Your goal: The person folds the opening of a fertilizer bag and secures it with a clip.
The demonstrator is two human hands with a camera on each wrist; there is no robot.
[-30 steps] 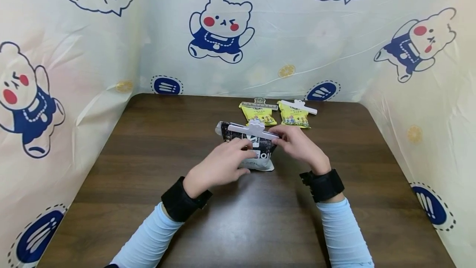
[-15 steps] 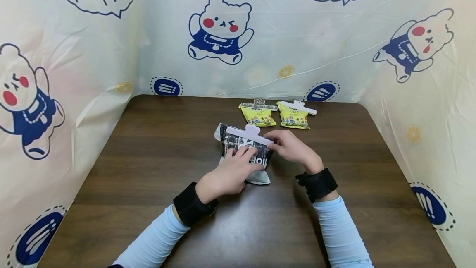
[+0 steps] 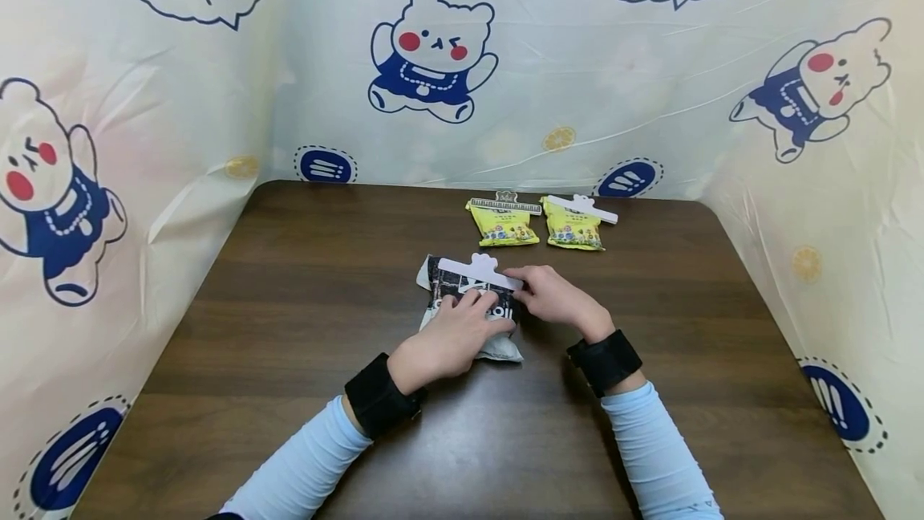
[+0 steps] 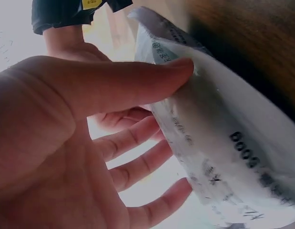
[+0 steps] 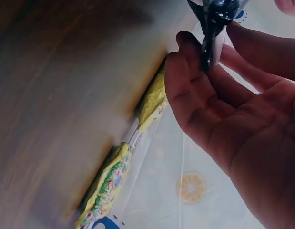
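Observation:
A black and white plastic bag (image 3: 439,287) lies on the table with a white bag clip (image 3: 480,268) across its top edge. My left hand (image 3: 449,337) rests on the front of the bag, fingers spread. In the left wrist view its thumb and fingertips touch the bag's pale printed side (image 4: 223,138). At the clip's right end, my right hand (image 3: 559,295) pinches the clip and the bag's corner. The right wrist view has the dark corner of the bag (image 5: 218,19) between thumb and fingers.
Behind the bag lie two small yellow packets, one (image 3: 505,227) with a silver clip (image 3: 504,205) and one (image 3: 573,229) with a white clip (image 3: 581,206). The brown wooden table (image 3: 310,279) meets a printed cloth (image 3: 433,159) at its back and sides.
The clipped bag has come nearer to me and slightly left. My left hand has moved right and onto its front; my right hand has moved with the clip's end.

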